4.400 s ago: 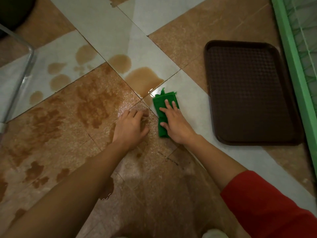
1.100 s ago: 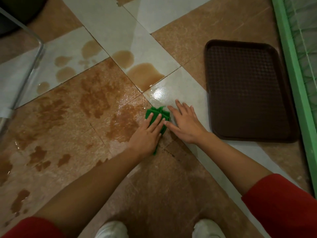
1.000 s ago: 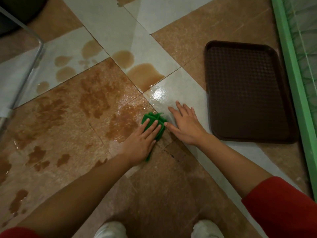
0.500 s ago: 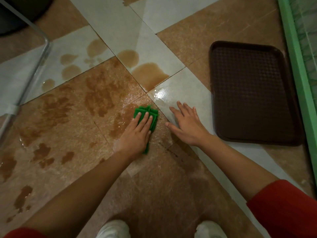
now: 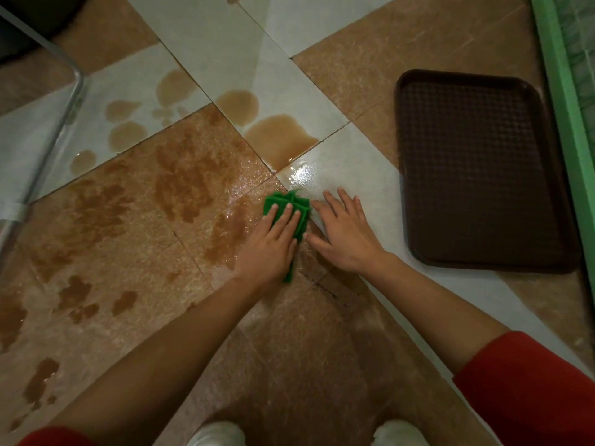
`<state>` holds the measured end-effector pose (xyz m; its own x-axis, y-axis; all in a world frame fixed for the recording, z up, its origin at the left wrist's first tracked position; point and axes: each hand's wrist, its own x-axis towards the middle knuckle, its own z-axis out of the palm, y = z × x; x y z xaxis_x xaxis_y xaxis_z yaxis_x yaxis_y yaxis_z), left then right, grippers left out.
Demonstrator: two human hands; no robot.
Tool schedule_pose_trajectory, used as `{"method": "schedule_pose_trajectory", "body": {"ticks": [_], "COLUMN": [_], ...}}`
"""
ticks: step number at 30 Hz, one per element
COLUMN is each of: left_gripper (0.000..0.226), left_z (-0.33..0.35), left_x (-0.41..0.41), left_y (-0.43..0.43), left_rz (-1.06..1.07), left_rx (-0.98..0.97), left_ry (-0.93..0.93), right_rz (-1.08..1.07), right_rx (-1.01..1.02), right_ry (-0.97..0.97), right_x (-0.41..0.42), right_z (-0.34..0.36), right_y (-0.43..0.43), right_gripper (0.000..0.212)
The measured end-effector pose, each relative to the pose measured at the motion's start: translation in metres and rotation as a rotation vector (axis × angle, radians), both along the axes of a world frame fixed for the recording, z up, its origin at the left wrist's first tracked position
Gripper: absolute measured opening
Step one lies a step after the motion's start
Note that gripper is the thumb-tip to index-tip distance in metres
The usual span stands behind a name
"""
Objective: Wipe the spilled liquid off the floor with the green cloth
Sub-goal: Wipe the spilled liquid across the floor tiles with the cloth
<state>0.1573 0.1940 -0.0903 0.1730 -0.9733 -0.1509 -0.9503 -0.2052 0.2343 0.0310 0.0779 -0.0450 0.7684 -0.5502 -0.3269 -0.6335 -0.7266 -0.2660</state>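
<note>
Tiled floor (image 5: 322, 349), spilled liquid (image 5: 280, 136) at eleven o'clock of green cloth (image 5: 286, 201); left hand (image 5: 270, 246) pressing it, fingers straight; right hand (image 5: 344, 233) splayed flat at three o'clock.

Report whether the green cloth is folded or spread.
Folded: the green cloth shows stacked layered edges beyond the left hand pressing it.

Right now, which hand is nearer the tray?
Right. The right hand lies flat on the floor between the cloth and the tray, not touching the tray. The left hand presses on the cloth, farther away.
</note>
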Motion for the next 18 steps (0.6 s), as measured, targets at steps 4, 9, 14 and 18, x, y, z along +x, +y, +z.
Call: {"method": "schedule_pose_trajectory", "body": {"ticks": [4,9,14,18], "left_gripper": [0.052,0.054,0.055,0.054], "left_z": [0.004,0.002,0.0,0.005], "left_x": [0.014,-0.002,0.018,0.022], "left_y": [-0.009,0.0,-0.016,-0.006], "left_rz": [0.12,0.086,0.077,0.169], "left_rx": [-0.002,0.025,0.042,0.093], "left_ry": [-0.028,-0.031,-0.062,-0.101], "right_rz": [-0.003,-0.069,-0.058,-0.068], "right_rx": [0.008,0.024,0.047,0.055], "right_ry": [-0.016,-0.037,-0.049,-0.064], "right_x": [-0.002,-0.006,-0.003,-0.01], "right_z": [-0.002,-0.002,-0.003,-0.004], "right_y": [-0.002,-0.008,-0.005,-0.004], "right_gripper": [0.066,0.063,0.062,0.061]}}
